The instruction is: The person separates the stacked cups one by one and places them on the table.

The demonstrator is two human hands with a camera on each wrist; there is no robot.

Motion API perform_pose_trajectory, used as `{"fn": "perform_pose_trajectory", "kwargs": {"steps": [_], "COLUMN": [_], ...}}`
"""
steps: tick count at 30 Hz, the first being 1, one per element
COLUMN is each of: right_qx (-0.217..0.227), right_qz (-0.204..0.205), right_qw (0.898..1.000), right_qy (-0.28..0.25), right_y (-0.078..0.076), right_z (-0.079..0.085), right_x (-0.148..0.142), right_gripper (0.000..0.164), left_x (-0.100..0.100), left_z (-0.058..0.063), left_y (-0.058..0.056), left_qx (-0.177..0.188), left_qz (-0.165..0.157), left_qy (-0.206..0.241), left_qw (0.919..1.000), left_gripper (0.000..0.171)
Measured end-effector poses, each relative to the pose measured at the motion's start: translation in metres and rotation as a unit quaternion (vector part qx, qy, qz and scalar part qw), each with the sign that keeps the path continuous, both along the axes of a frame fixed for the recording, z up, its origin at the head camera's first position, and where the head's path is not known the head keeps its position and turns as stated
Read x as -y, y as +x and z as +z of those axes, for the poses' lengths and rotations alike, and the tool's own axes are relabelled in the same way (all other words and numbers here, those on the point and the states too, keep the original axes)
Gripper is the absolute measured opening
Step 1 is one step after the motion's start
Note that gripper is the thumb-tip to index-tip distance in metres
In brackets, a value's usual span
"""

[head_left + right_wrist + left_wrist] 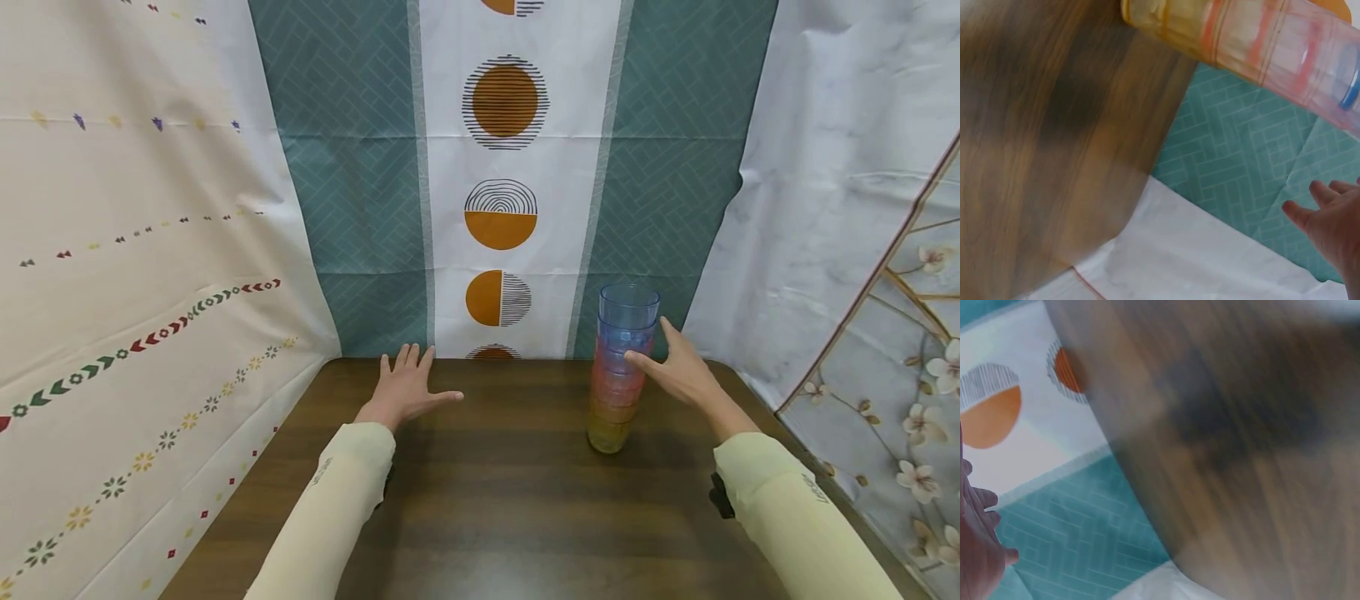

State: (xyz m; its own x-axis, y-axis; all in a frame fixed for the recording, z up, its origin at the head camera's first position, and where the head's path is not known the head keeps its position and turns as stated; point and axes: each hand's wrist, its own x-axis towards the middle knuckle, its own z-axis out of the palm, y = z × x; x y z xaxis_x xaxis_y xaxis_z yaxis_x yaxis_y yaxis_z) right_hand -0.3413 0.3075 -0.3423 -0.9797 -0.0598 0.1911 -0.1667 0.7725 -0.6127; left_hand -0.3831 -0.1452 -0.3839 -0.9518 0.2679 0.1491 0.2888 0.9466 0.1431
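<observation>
A tall stack of clear coloured cups (617, 383) stands upright on the right part of the wooden table. Yellow is at its bottom, pink in the middle and blue on top. My right hand (681, 367) is just right of the upper cups, thumb and fingers spread. A gap shows between that hand (1335, 228) and the stack (1254, 44) in the right wrist view. Left of the table's middle, my left hand (405, 390) hovers with straight, spread fingers and nothing in it. Only part of the left hand (982, 544) shows at the left wrist view's edge.
The dark wooden table (495, 500) ends at a teal and white patterned cloth (517, 167) hanging behind it. A cream embroidered cloth (135, 275) hangs along the left side, and a white floral cloth (840, 250) along the right.
</observation>
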Motion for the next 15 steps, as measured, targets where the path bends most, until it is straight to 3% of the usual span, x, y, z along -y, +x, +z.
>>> {"fn": "perform_pose_trajectory", "kwargs": {"steps": [15], "right_qx": [-0.004], "right_qz": [0.002], "right_qw": [0.997], "right_qy": [-0.072], "right_y": [-0.002], "right_z": [-0.002], "right_x": [0.016], "right_gripper": [0.101], "left_x": [-0.070], "left_z": [0.035], "left_y": [-0.009], "left_qx": [0.015], "left_qz": [-0.049], "left_qy": [0.054], "left_qw": [0.9972], "left_gripper": [0.111]}}
